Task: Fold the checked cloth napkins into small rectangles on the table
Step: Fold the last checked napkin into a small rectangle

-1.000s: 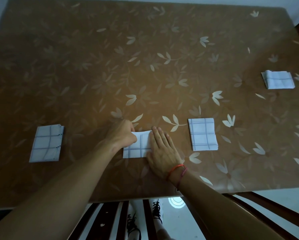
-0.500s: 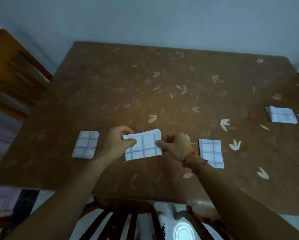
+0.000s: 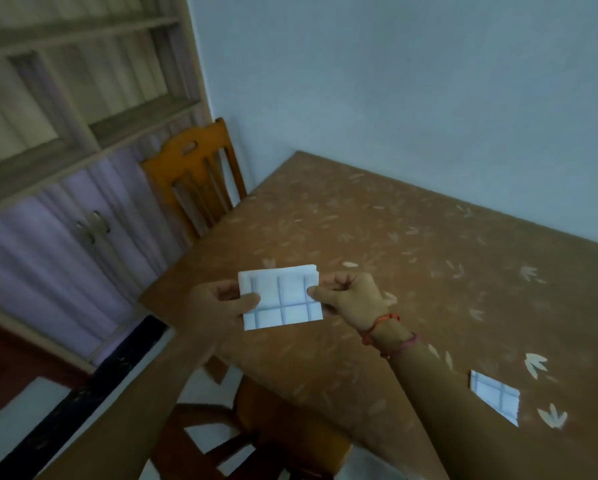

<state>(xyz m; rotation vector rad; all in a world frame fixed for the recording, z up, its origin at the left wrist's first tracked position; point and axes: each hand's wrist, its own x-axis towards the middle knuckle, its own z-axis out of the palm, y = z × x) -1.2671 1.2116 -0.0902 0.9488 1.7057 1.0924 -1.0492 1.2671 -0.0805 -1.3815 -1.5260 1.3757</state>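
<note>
**Q:** What do you have in your hands?

**A:** A folded napkin [image 3: 282, 297], white with thin blue checks. It is a small rectangle in the middle of the frame, with its long side running left to right. I hold it up between both hands, in front of the near left corner of the table [image 3: 412, 244].

**Q:** How are you holding it?

**A:** My left hand [image 3: 218, 303] pinches the left edge, with the thumb [image 3: 245, 301] lying across the front and the fingers curled behind. My right hand [image 3: 349, 296] pinches the right edge in the same way, its thumb [image 3: 320, 293] on the front near the upper right corner. Both hands are closed on the cloth.

**Q:** Is it neatly folded?

**A:** The layers show stacked at the upper right corner. The face turned towards me is flat.

**Q:** Are there any other napkins?

**A:** A second napkin [image 3: 495, 398] lies flat on the table at the lower right of the frame, well apart from the one I hold. My right forearm covers part of it.

**Q:** What else is around you?

**A:** The table is brown with pale leaf shapes on it. There are red thread bracelets [image 3: 382, 323] on my right wrist. A wooden chair [image 3: 193, 174] stands at the table's left end, in the upper left of the frame. Further left is a cupboard [image 3: 83, 140] with open shelves above and pale doors below. A plain bluish wall [image 3: 412, 81] fills the top right.
</note>
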